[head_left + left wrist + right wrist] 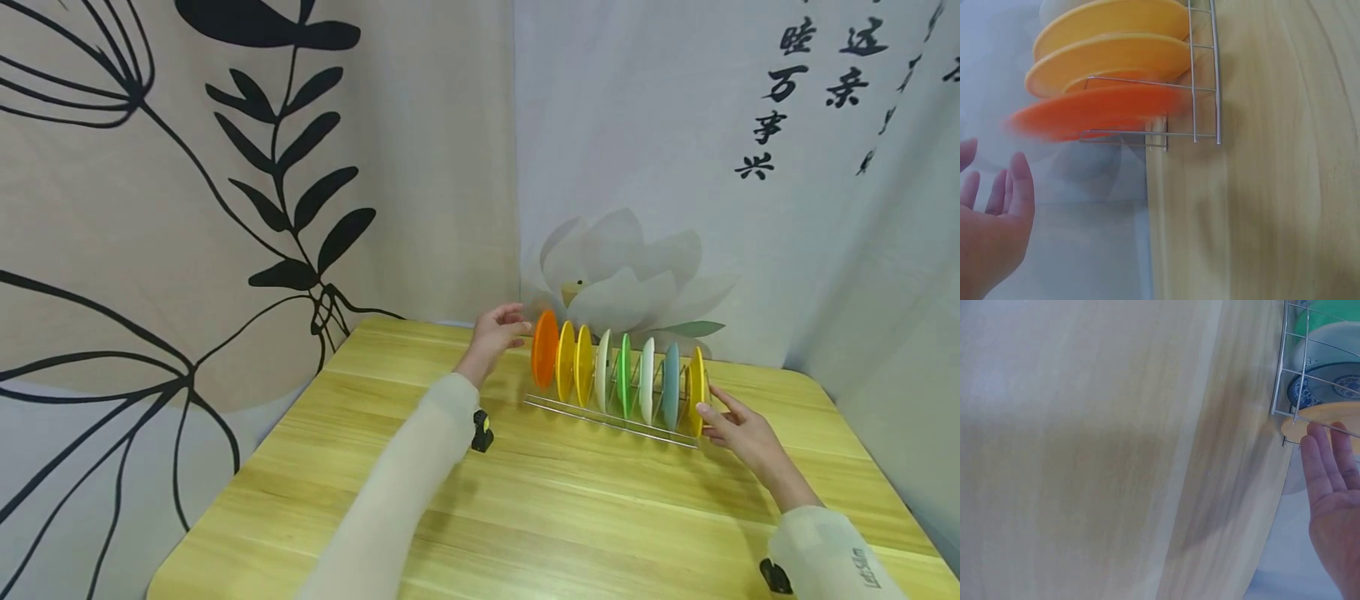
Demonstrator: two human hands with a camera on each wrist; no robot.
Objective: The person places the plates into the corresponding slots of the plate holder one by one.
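Observation:
A wire dish rack (pixel 611 421) holds several plates standing on edge in a row. At its left end stands an orange plate (pixel 545 350), tilted and blurred in the left wrist view. My left hand (pixel 495 336) is just left of that plate, fingers loosely bent; the left wrist view shows a gap between the hand (pixel 997 219) and the plate. At the right end is a yellow plate (pixel 697 392). My right hand (pixel 738 429) is against that end, its fingers (pixel 1317 469) extended at the rack's end wire and the yellow plate.
Between the ends stand yellow, cream, green (pixel 624 375), white and blue-grey (pixel 671 386) plates. The rack is near the back edge of the wooden table (pixel 525 517), in front of a printed curtain (pixel 442 167).

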